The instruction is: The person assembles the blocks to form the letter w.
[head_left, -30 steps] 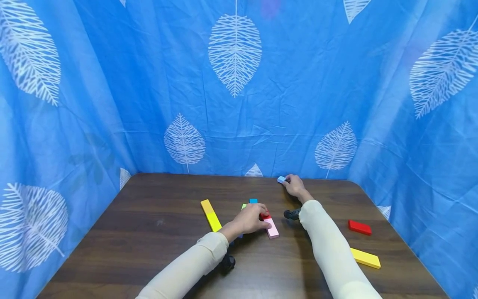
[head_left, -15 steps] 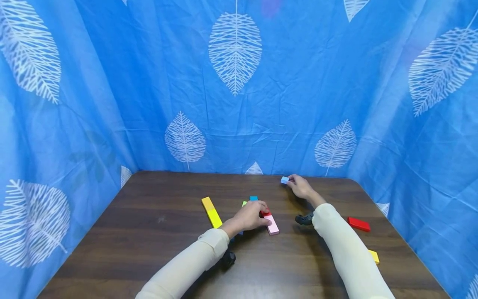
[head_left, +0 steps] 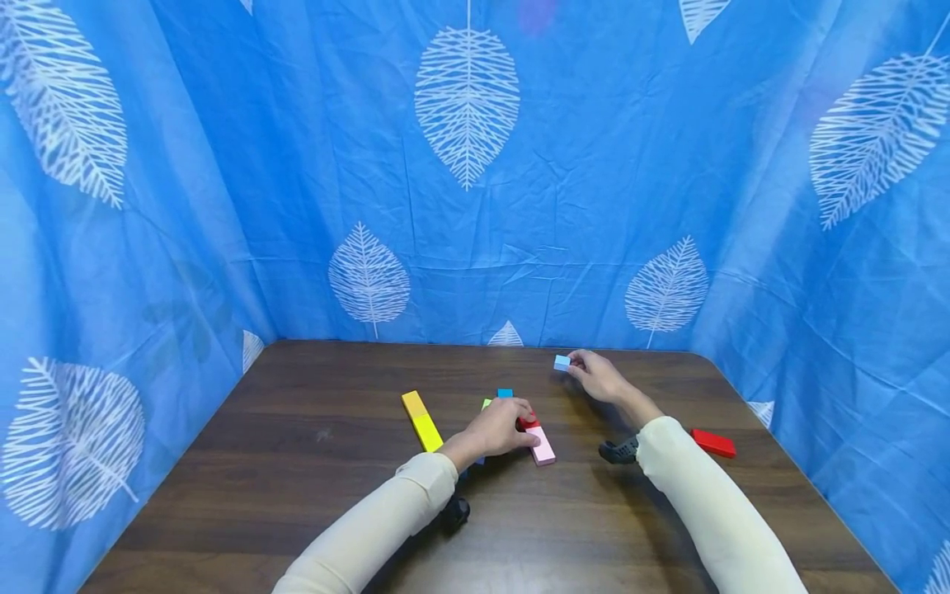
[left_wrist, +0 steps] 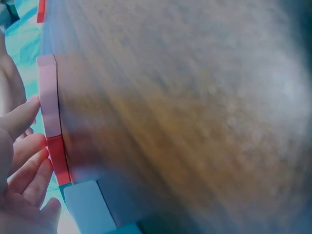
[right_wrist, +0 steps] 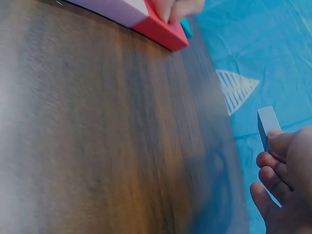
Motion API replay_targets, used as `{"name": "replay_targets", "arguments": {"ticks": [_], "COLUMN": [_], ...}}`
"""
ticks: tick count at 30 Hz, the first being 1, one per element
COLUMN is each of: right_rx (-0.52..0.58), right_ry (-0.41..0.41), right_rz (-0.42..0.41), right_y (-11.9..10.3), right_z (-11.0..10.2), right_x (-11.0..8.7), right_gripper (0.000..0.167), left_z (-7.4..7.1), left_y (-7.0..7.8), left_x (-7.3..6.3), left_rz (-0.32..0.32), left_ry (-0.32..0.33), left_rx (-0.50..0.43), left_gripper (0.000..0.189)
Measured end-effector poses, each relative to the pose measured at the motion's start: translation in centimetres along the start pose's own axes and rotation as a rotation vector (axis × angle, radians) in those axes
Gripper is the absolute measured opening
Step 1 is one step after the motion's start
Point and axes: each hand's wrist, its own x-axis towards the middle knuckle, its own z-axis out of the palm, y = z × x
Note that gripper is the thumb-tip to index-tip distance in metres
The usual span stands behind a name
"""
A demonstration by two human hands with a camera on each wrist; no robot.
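Note:
My right hand (head_left: 599,378) pinches a small light blue block (head_left: 562,363) between thumb and fingers near the back of the table, and the right wrist view shows that block (right_wrist: 267,124) from the side. Left of it, my left hand (head_left: 499,427) rests on blocks with its fingertips down. Its thumb touches a pink block (head_left: 543,446), and other fingers touch the red block (left_wrist: 58,158) lying end to end with the pink one. Behind that hand a blue block (head_left: 505,393) and a lime green block (head_left: 486,403) show only in part.
An orange block (head_left: 413,402) and a yellow block (head_left: 426,431) lie in line to the left. A separate red block (head_left: 713,443) lies at the right, beside my sleeve. The wooden table (head_left: 297,495) ends at a blue leaf-print curtain (head_left: 460,247).
My right forearm has swung to the right, now covering the yellow block there. The light blue block, still pinched, has come slightly nearer. My left hand keeps its place.

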Motion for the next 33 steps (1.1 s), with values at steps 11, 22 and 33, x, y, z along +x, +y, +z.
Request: {"name": "replay_targets", "arguments": {"ticks": [11,22,33], "right_rx": [-0.026,0.012,0.076], "right_ry": [-0.005,0.017,-0.045], "right_rz": [-0.084,-0.110,-0.096], "right_y": [-0.9,-1.1,-1.9], "right_z": [0.1,0.7,1.1], "right_x": [-1.5,-3.3,-5.1], "right_gripper": [0.024,0.020,0.021], "left_z": [-0.1,0.0,0.0], "left_y": [0.3,0.2,0.0], "left_x": [0.1,0.0,0.0], "left_rz": [-0.009,-0.013,-0.024], "left_ry": [0.008,0.007,0.008], "left_rx": [-0.007,-0.012,-0.014], "left_gripper": [0.040,0.039,0.038]}}
